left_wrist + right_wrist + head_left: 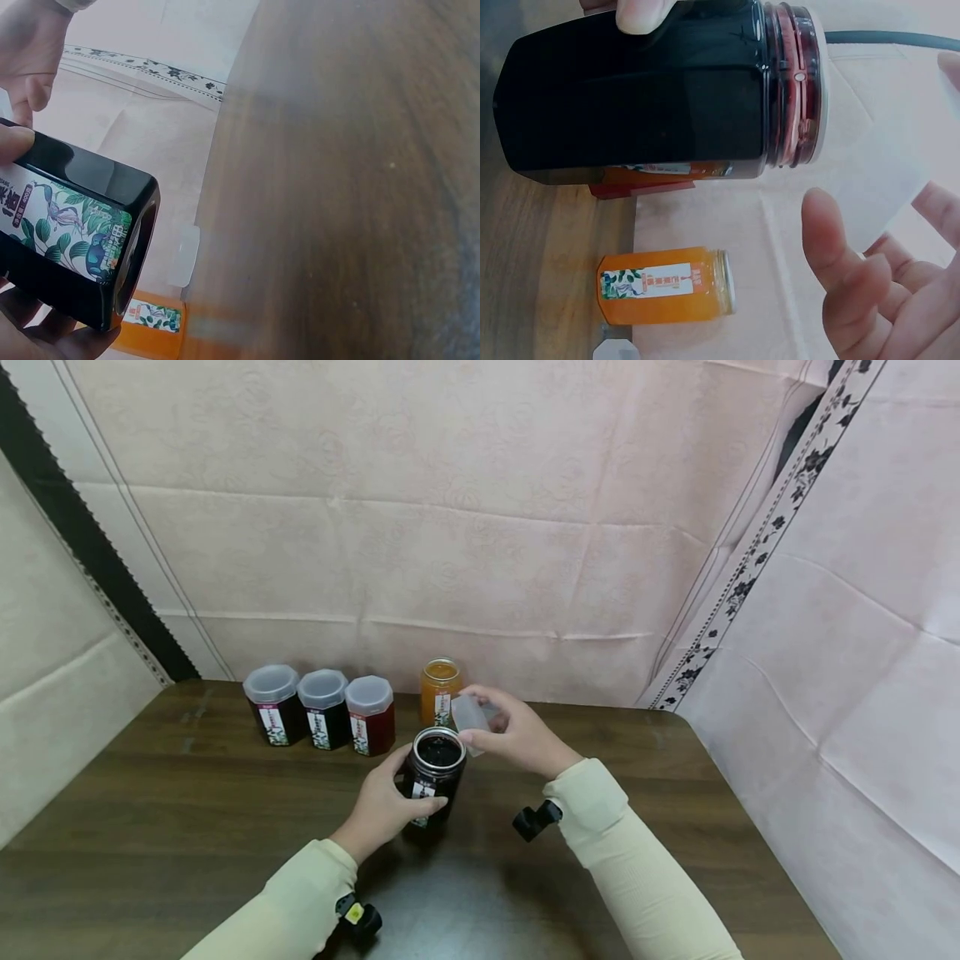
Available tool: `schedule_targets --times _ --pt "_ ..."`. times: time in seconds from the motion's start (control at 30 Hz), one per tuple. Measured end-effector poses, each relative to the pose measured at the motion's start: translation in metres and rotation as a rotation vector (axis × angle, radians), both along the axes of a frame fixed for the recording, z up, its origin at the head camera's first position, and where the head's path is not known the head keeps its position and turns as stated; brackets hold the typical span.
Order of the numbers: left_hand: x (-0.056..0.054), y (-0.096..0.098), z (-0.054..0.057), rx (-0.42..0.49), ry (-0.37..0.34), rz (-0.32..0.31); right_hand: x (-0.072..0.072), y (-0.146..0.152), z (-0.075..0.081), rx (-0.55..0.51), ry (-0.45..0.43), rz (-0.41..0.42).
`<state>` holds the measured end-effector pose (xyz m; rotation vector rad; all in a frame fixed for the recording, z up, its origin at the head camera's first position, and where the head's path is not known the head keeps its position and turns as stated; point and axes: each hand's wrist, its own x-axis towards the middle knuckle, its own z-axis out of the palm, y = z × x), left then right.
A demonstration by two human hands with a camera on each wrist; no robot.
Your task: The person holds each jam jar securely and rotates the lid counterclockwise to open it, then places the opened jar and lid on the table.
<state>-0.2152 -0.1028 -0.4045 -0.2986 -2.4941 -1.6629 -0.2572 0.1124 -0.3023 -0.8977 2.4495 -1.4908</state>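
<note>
My left hand (381,802) grips a dark jar (448,778) round its body, thumb across the front near the label. The jar stays upright and raised off the table, and its silver-rimmed mouth has no plastic cap on it. Beside that rim, my right hand (519,733) holds a translucent plastic cap (468,713) between thumb and fingers. In the right wrist view, the cap (885,180) appears pale and washed out, and the jar's threaded neck (799,82) shows. Behind the hands stands an orange jar (435,693), its rim bare of a plastic cap.
To the left, a row of capped jars stands near the back edge: two dark ones (281,720) (327,727) and a red one (378,731). Another translucent cap (616,350) lies by the orange jar. Pale cloth (480,560) hangs behind the wooden table (187,827).
</note>
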Motion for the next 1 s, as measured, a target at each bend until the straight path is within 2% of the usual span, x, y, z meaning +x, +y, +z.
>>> schedule_targets --times 0.23,0.8,1.0 --pt "-0.003 0.001 -0.001 0.005 -0.001 0.01 -0.002 0.007 -0.004 -0.005 -0.032 -0.06" --pt "-0.008 0.002 -0.002 0.019 0.003 0.051 -0.006 0.013 -0.018 -0.086 -0.071 -0.069" --pt "-0.011 0.002 0.0 0.026 -0.009 0.066 -0.006 0.012 -0.022 -0.094 -0.063 -0.1"
